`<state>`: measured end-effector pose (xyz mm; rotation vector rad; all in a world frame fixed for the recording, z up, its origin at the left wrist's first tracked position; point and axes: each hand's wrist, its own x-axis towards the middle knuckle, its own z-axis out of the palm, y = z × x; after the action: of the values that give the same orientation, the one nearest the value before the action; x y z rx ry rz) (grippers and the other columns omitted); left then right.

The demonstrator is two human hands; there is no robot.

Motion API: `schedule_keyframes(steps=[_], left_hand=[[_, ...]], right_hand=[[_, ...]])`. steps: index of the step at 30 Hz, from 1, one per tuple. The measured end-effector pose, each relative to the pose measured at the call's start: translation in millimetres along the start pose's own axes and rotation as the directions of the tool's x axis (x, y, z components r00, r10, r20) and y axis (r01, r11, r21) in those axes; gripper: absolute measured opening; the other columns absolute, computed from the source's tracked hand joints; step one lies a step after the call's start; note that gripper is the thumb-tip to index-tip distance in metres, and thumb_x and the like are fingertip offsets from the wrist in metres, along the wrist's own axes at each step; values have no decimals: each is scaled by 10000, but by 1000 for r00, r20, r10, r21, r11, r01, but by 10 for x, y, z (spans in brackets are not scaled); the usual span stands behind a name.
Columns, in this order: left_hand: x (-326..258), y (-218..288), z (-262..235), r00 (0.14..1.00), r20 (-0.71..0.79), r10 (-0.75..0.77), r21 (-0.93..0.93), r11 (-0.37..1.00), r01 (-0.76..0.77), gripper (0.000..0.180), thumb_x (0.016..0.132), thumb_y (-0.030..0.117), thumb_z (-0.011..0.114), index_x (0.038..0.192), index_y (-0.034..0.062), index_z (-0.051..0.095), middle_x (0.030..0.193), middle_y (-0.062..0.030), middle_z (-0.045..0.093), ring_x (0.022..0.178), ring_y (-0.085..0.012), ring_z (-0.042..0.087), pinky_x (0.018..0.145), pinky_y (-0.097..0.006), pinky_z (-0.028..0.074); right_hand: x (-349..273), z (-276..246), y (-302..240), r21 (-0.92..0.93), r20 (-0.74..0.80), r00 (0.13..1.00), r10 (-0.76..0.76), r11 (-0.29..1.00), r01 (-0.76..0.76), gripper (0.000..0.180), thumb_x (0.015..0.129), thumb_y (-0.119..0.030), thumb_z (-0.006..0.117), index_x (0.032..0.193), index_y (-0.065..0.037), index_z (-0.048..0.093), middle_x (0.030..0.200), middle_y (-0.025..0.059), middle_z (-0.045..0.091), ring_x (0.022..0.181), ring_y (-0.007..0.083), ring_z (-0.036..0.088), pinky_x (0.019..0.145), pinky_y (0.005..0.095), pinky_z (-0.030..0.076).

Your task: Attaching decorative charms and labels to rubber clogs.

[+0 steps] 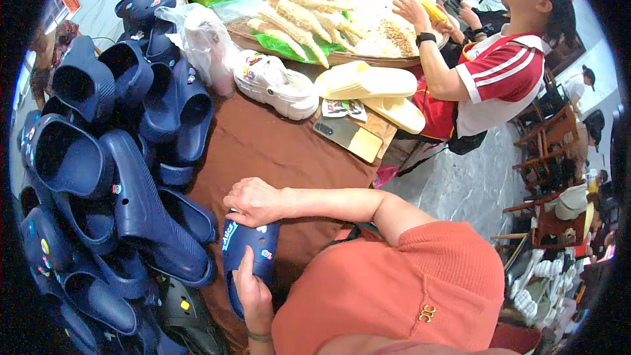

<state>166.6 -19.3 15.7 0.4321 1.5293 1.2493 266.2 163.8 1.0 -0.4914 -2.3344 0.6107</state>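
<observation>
Hands (two) (257,202) (252,289) hold one navy clog (253,250); two white clogs (276,83) beyond.

A brown-clothed table (263,144) carries navy clogs (141,204), white clogs (276,83), yellow slides (368,82), a phone (347,138)

The clog (250,250) in hand is navy blue with small multicoloured charms. The piled clogs (118,177) are the same navy. The table cover (263,144) is plain brown. One pair of clogs (276,82) is white, with charms that appear red and green. The slides (368,85) are pale yellow. The co-worker's shirt (499,72) is red with white stripes.
</observation>
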Motion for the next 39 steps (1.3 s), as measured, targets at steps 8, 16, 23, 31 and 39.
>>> schedule_keyframes(steps=[8,16,23,31,39], left_hand=[[-21,30,33,999,5,44,80,996,-45,517,788,-164,364,1277,-60,496,1117,-228,567,1008,-321,522,931,-374,391],[-140,56,26,999,25,38,118,992,-41,566,747,-170,355,1285,-56,491,1139,-226,562,985,-337,523,909,-384,396],[-105,-74,-13,980,126,151,293,939,-182,586,728,-175,359,1278,-36,509,1045,-217,565,914,-328,518,869,-383,404],[-148,-15,11,972,145,184,341,913,-224,527,749,-166,360,1217,-29,558,1030,-194,568,909,-304,521,868,-374,407],[-89,76,174,992,-20,-124,-288,951,113,211,852,20,555,1045,-30,622,1031,-123,595,949,-216,560,874,-332,424]], right_hand=[[8,-66,21,35,43,998,-45,998,44,338,785,-334,650,640,-63,509,628,136,565,641,337,579,562,444,460],[126,-340,498,-106,117,936,332,941,-320,526,801,-532,605,644,-31,608,626,186,615,623,384,619,565,485,484],[11,-230,691,-209,320,903,286,951,-227,544,837,-557,559,704,-32,613,647,176,610,694,357,615,657,450,475],[258,-376,270,245,371,905,-207,962,119,330,908,-325,523,923,-13,628,939,169,627,914,343,579,796,439,452],[275,50,237,581,615,690,-381,811,-70,313,915,-262,532,1081,-16,631,1102,150,633,1050,332,574,908,422,439]])
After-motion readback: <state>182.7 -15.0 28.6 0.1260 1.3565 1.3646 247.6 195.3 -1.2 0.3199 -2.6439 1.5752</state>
